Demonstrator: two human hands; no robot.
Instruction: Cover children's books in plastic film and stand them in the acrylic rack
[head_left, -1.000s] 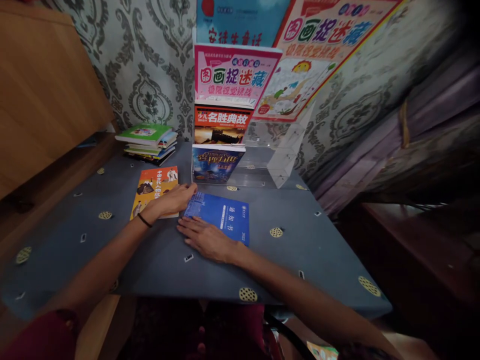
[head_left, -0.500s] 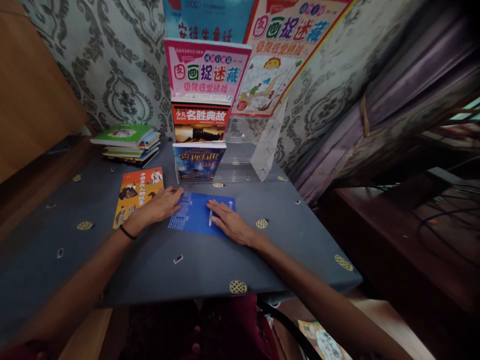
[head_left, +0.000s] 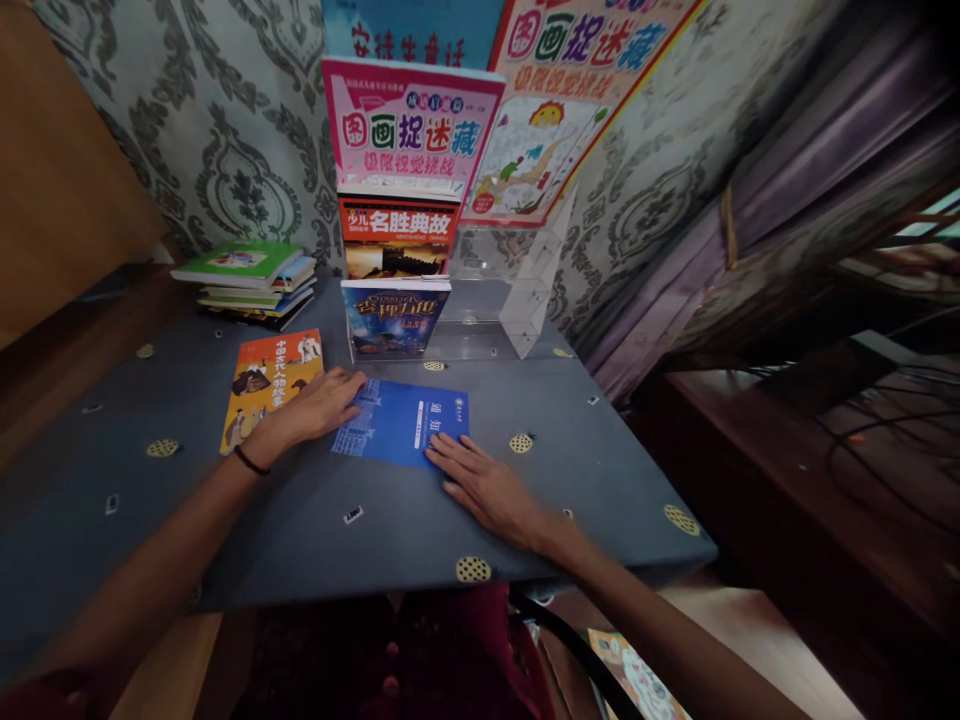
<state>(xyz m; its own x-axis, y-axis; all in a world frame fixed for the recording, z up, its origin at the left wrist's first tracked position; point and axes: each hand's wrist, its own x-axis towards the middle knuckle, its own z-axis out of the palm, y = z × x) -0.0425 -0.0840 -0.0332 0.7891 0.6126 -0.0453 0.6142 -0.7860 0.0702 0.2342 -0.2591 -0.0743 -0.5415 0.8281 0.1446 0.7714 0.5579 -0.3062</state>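
One blue booklet, lying flat on the grey-blue tablecloth, cover up, set between both hands and in front of the transparent rack. Left hand: at the booklet's left end, near the upper corner, fingers close together and slightly bent; whether they pinch the edge cannot be told. Right hand: palm down over the lower right corner, fingers nearly straight with narrow gaps, clamped on nothing. Orange book: flat, to the left, its lower right part covered by the left hand and wrist. Dark blue book: upright in the rack's lowest tier, behind the booklet. Step in hand, as judged: steadying and smoothing the thin cover. Handling notes: left fingertips best kept as a light anchor at the edge; right fingers best drawn flat across the surface, with even pressure, since a hard push from one side could skid the booklet over the cloth or ruck the cloth beneath. Corner under the right hand: hidden, worth checking for a curl. Left wrist: better lifted slightly, lest it drag the orange book out of place.
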